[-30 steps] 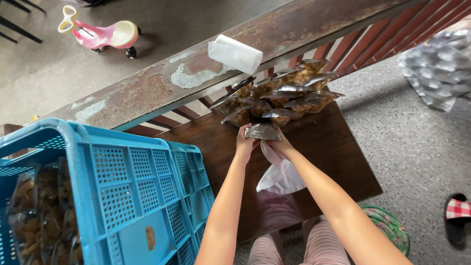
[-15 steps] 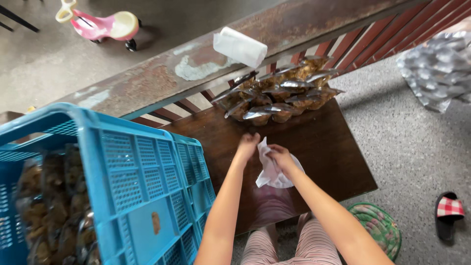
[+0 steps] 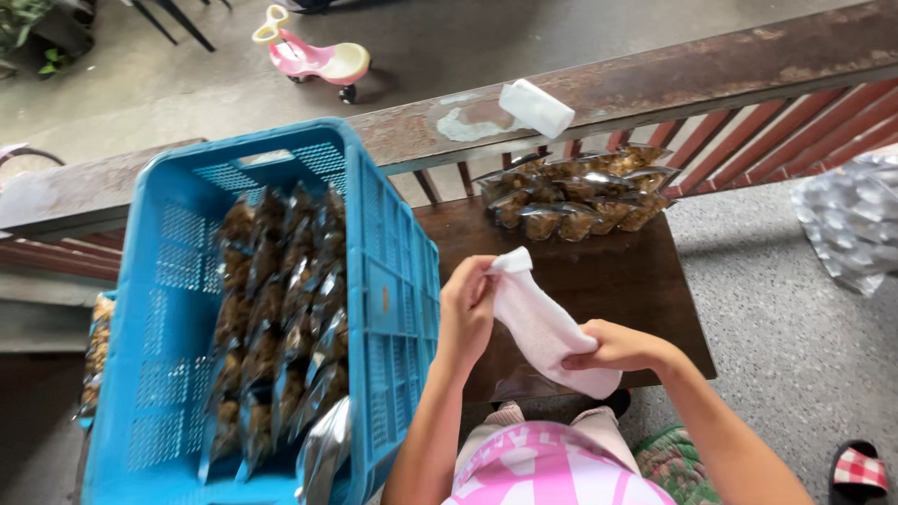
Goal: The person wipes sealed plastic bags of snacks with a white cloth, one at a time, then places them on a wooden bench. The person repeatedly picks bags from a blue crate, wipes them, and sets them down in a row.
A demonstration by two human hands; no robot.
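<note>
both arms reach forward, bare forearms, elbows bent. left hand (image 3: pixel 465 309) is up with fingers curled shut, right hand (image 3: pixel 613 348) sits lower, fingers pinched closed, knuckles up.

Dark wooden table (image 3: pixel 599 281): blue crate (image 3: pixel 271 309) on its left edge, clear snack packets (image 3: pixel 580 201) piled along the far edge.
</note>
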